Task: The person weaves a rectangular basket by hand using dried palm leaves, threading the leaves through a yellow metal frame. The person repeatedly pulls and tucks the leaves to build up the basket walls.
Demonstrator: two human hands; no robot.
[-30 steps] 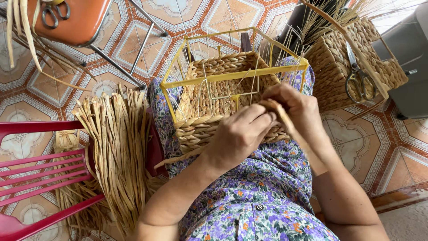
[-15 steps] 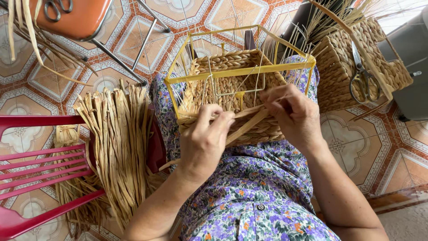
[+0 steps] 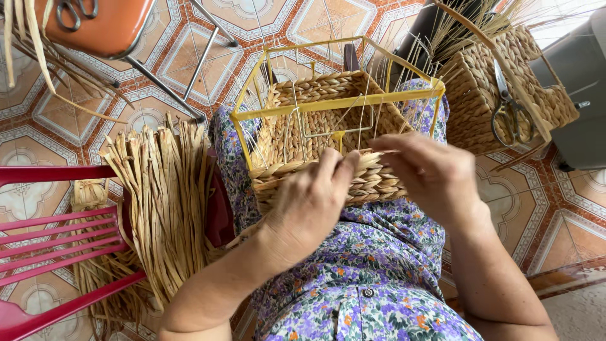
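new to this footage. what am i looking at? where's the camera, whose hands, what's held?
One camera, worn on a person's head, looking down at their lap. No robot: both hands are the wearer's own, bare.

On the lap sits a half-woven basket: a yellow wire frame with braided straw worked around it. The left hand presses on the near woven wall. The right hand pinches a straw strand at the same wall.

Around them: a bundle of loose straw lies over a red chair on the left. A finished basket with scissors on it stands on the right. An orange stool, top left, carries another pair of scissors. The floor is patterned tile.
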